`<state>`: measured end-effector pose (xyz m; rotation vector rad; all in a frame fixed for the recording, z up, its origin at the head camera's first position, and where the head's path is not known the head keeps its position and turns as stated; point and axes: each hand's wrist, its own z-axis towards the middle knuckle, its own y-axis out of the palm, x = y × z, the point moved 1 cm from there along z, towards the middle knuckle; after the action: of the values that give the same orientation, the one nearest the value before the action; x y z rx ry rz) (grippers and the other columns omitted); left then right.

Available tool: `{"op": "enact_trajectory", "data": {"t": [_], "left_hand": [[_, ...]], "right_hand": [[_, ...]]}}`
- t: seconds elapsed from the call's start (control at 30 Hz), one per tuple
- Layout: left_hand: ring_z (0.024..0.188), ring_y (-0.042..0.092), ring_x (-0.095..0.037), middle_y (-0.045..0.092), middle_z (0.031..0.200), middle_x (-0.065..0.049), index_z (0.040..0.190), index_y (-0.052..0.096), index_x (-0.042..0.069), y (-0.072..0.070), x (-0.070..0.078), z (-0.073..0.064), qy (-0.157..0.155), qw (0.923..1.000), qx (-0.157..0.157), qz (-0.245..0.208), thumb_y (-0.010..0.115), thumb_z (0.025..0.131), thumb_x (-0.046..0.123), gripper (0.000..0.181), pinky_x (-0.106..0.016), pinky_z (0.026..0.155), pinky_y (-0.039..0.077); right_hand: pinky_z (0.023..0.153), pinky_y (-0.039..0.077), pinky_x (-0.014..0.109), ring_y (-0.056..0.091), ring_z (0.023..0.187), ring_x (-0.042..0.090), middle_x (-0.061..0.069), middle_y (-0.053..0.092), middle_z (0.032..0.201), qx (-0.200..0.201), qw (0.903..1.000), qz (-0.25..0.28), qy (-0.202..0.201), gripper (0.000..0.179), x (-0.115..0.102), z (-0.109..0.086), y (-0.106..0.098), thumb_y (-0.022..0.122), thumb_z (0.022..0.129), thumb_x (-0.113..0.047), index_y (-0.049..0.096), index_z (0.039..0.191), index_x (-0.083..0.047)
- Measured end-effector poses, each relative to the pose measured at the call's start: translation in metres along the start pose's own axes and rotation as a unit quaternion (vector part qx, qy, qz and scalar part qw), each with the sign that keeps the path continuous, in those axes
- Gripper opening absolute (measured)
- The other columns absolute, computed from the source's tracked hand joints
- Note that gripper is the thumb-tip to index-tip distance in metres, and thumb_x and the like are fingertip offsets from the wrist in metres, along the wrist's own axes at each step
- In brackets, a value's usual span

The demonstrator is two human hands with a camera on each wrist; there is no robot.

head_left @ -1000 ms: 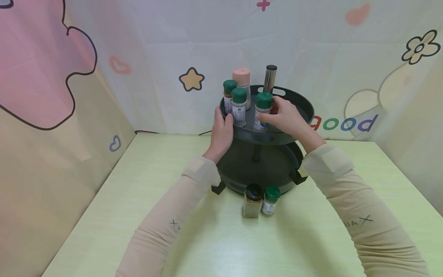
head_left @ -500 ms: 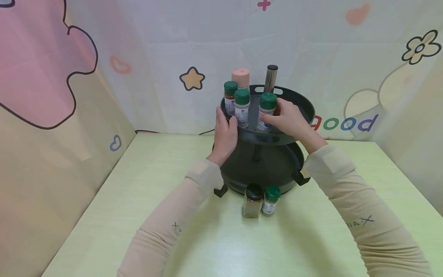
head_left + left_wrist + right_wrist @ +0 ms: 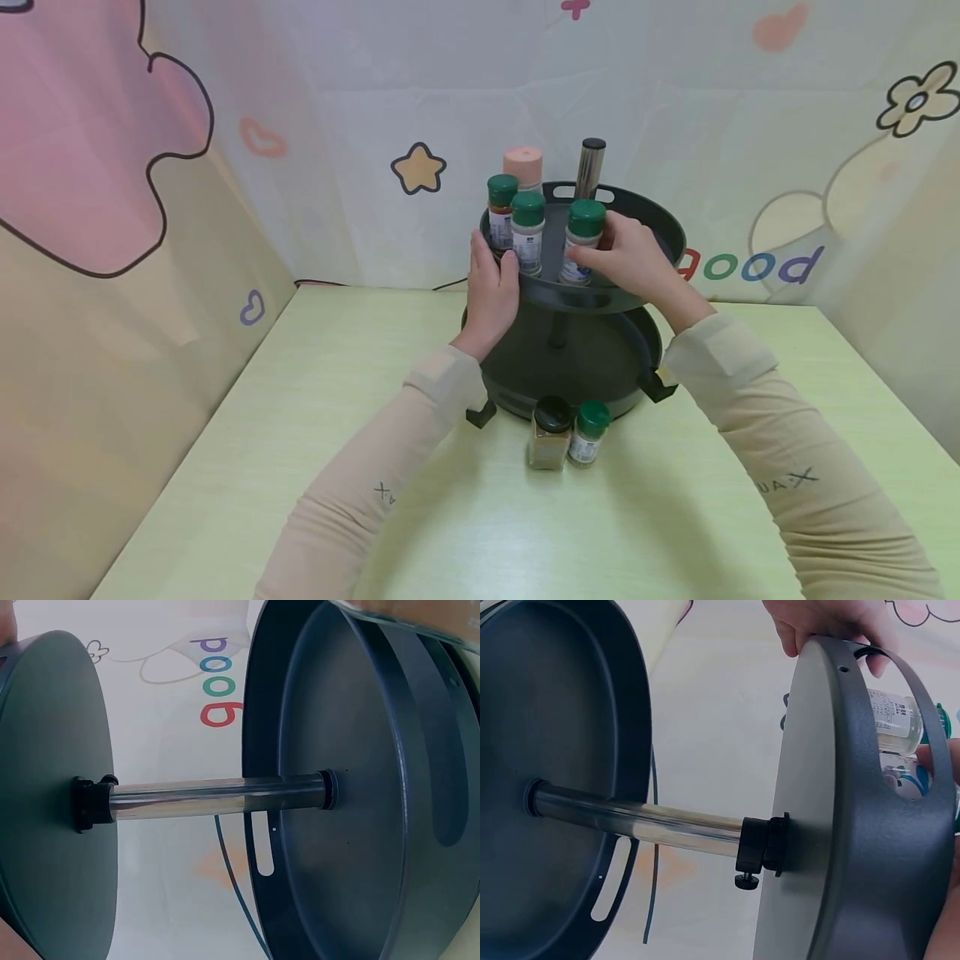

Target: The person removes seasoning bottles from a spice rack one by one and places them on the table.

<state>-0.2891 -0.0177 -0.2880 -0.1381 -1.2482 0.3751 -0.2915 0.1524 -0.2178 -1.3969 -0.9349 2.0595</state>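
Observation:
My right hand (image 3: pixel 637 258) pinches a green-capped spice jar (image 3: pixel 586 218) between thumb and fingers. The jar stands upright at the front of the upper tray (image 3: pixel 573 298) of a black two-tier rack. At the tray's left side my left hand (image 3: pixel 491 300) holds the wall, long fingers along the outside and thumb at the rim. Just behind that thumb are a white-label jar (image 3: pixel 527 237) and a red-brown spice jar (image 3: pixel 500 208), both green-capped. A pink-capped bottle (image 3: pixel 522 167) stands behind them. Through the tray's slot, the right wrist view shows the pinched jar's blue-patterned label (image 3: pixel 904 776).
On the table before the rack's lower tray (image 3: pixel 525 367) stand a black-lidded square jar (image 3: pixel 550 442) and a small green-capped jar (image 3: pixel 588 433). A metal post (image 3: pixel 217 796) joins the tiers, and its top (image 3: pixel 590 171) rises above them. Black clips (image 3: pixel 656 386) jut from the lower tray.
The upper tray's jars have shifted slightly right, my left hand moving right along with them. My right hand still holds its jar, also a little further right. The table jars stay put.

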Motion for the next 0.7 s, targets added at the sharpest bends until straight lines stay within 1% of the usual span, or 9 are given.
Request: {"op": "enact_trajectory", "data": {"t": [0.4,0.53,0.7], "left_hand": [[0.138,0.001,-0.014,-0.004,0.15,-0.002,0.142,-0.005,0.009,0.0006,-0.003,0.0012,0.0,1.0,-0.002,0.006,0.029,0.094,0.034,0.064,-0.033,0.111,0.009],[0.138,0.001,-0.014,-0.004,0.151,-0.002,0.142,-0.005,0.009,0.0004,-0.0033,0.0014,0.003,1.0,-0.002,0.002,0.029,0.094,0.034,0.064,-0.033,0.111,0.009],[0.138,0.001,-0.014,-0.003,0.15,-0.002,0.142,-0.004,0.008,0.0004,-0.004,0.0018,0.01,0.9999,-0.002,0.002,0.028,0.094,0.035,0.064,-0.032,0.112,0.009]], "right_hand": [[0.074,0.045,0.037,0.052,0.085,0.024,0.016,0.059,0.105,0.033,0.9991,0.02,-0.016,0.041,0.003,-0.0021,0.0007,0.055,0.083,-0.027,0.048,0.115,-0.003],[0.077,0.045,0.039,0.052,0.087,0.024,0.015,0.058,0.107,0.044,0.9985,0.03,-0.013,0.041,0.0033,-0.0024,0.0005,0.055,0.083,-0.028,0.047,0.115,-0.003],[0.077,0.043,0.037,0.05,0.087,0.024,0.015,0.057,0.108,0.057,0.9974,0.044,-0.007,0.042,0.0032,-0.0035,-0.0004,0.054,0.083,-0.029,0.046,0.115,-0.003]]}}
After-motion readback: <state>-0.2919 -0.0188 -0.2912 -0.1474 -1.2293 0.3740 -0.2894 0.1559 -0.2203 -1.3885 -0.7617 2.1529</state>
